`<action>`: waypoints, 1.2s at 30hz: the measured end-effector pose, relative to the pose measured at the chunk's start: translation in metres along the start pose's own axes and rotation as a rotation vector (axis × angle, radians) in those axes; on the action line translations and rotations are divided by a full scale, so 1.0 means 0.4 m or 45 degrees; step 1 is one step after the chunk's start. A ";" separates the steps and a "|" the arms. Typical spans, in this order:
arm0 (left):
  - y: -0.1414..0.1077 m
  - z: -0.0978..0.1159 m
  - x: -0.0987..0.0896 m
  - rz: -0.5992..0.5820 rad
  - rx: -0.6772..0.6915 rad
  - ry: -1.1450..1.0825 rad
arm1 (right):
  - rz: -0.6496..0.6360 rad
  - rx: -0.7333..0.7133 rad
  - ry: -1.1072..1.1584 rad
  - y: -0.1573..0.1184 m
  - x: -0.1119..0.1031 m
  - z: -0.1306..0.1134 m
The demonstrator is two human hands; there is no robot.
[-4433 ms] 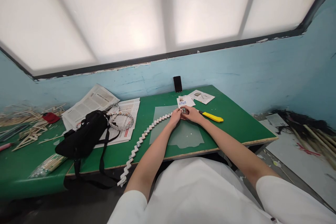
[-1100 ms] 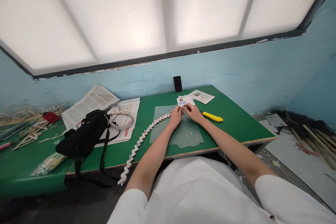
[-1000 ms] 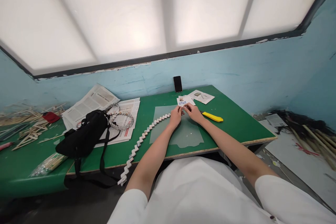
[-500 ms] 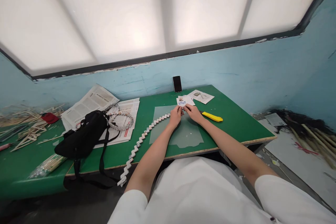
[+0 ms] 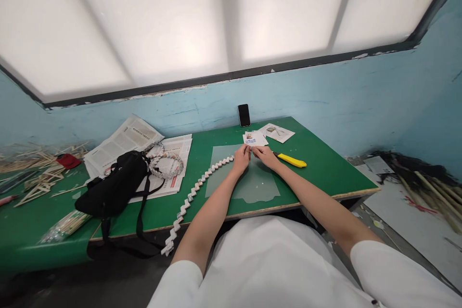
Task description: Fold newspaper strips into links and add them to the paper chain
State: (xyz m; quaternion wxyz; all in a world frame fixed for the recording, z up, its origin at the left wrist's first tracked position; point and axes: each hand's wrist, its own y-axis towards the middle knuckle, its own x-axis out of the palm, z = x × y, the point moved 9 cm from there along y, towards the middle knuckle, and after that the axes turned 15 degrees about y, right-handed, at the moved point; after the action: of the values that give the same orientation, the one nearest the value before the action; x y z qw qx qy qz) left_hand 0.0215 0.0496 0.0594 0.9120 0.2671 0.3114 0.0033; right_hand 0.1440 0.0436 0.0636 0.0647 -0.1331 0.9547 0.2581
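"Along the near edge of the green-topped bench (image 5: 325, 168), what is there?"

"A worn, bare rim. Toward the left corner, a black bag (image 5: 115, 185) trails straps over it. Farther in, a translucent sheet (image 5: 249, 187) lies flat beneath the forearms, and a yellow-handled tool (image 5: 293, 160) rests beside the right hand (image 5: 264, 155)."

"And beyond?"

"Printed papers (image 5: 277, 133) near the far edge, a phone (image 5: 244, 115) upright by the scuffed blue wall (image 5: 353, 82), then a pale, backlit window (image 5: 173, 19)."

"How does the paper chain (image 5: 194, 192) look?"

"Whitish, with flecks of print, folded into tight zigzag links. Its near end reaches past the front edge; from there it curves across the bench and over the sheet's left part to the left hand (image 5: 241, 156)."

"And the hands?"

"The left pinches the chain's far end. The right's bent fingertips come close to it; whether they grip anything, I cannot tell."
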 end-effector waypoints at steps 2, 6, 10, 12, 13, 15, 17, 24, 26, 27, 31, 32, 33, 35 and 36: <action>0.000 0.002 0.005 -0.021 0.018 0.053 | -0.004 0.005 0.024 -0.001 -0.001 0.005; 0.000 0.006 0.019 -0.066 0.071 0.122 | 0.022 0.070 0.035 0.004 -0.008 0.029; -0.001 0.005 0.019 -0.066 0.073 0.179 | 0.028 0.124 0.045 0.011 -0.008 0.051; -0.002 0.008 0.017 -0.069 0.080 0.190 | 0.027 0.132 0.059 0.012 -0.008 0.054; -0.003 0.011 0.017 -0.075 0.092 0.185 | 0.033 0.137 0.068 0.011 -0.009 0.055; -0.006 0.018 0.022 -0.104 0.121 0.160 | 0.043 0.147 0.099 0.009 -0.012 0.055; -0.007 0.020 0.032 -0.148 0.133 0.141 | 0.047 0.150 0.133 0.008 -0.013 0.055; -0.009 0.010 0.035 -0.148 0.025 0.061 | 0.046 0.160 0.214 0.010 -0.003 0.062; -0.011 0.017 0.032 -0.153 0.012 -0.032 | 0.060 0.191 0.264 0.011 -0.004 0.075; -0.011 0.022 0.030 -0.160 0.019 -0.074 | 0.068 0.209 0.298 0.011 -0.006 0.083; -0.009 0.040 0.021 -0.133 0.092 -0.104 | 0.089 0.268 0.414 0.013 -0.015 0.118; -0.008 0.042 0.020 -0.119 0.112 -0.095 | 0.093 0.277 0.431 0.014 -0.017 0.125; -0.007 0.041 0.019 -0.105 0.127 -0.089 | 0.095 0.285 0.445 0.014 -0.018 0.130; -0.005 0.039 0.020 -0.083 0.146 -0.083 | 0.096 0.305 0.471 0.013 -0.017 0.138; -0.004 0.037 0.019 -0.071 0.153 -0.080 | 0.096 0.315 0.483 0.013 -0.017 0.140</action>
State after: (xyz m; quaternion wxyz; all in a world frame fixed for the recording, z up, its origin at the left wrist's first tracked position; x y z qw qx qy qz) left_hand 0.0359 0.0423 0.0639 0.9034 0.3124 0.2895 -0.0492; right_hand 0.1520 0.0780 0.0192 -0.1099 -0.1344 0.9785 0.1114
